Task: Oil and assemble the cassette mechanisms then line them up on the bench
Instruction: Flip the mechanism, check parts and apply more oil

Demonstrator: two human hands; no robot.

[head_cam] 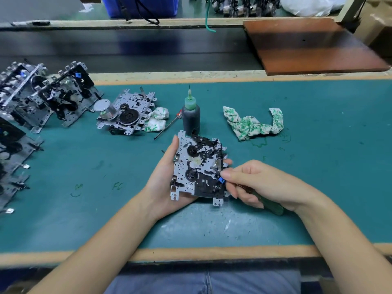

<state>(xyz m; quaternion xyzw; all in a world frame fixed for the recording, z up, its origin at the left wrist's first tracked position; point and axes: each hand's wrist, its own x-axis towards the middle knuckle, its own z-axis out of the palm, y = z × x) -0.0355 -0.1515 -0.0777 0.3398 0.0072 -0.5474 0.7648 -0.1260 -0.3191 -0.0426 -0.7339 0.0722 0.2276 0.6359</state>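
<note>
A green table (318, 166) with a pale wooden edge fills most of the view, and a dark conveyor belt (127, 52) runs along its far side. A reddish-brown board (314, 45) lies across the belt at the far right. On the left of the table, finished cassette mechanisms (42, 98) stand in a row, leaning on each other, with more at the left edge. Just right of them another mechanism (127, 112) lies flat, with a round silver motor and a black wheel showing on it. A white cloth with green print (254, 124) lies crumpled to the right of centre, and a smaller cloth (158, 119) of the same kind sits touching the flat mechanism. Between the two cloths an oil bottle (191, 117) stands upright, dark with a green cap and a thin needle tip; a slim screwdriver (167, 127) lies beside it. Near the front centre, the left hand (167, 179) holds a cassette mechanism (197, 168) above the table, fingers curled around its back and thumb on its left edge. The right hand (254, 183) grips a green-handled tool (269, 203), its fingertips meeting the mechanism's right edge beside a small blue part (221, 181); the tool's tip is hidden
</note>
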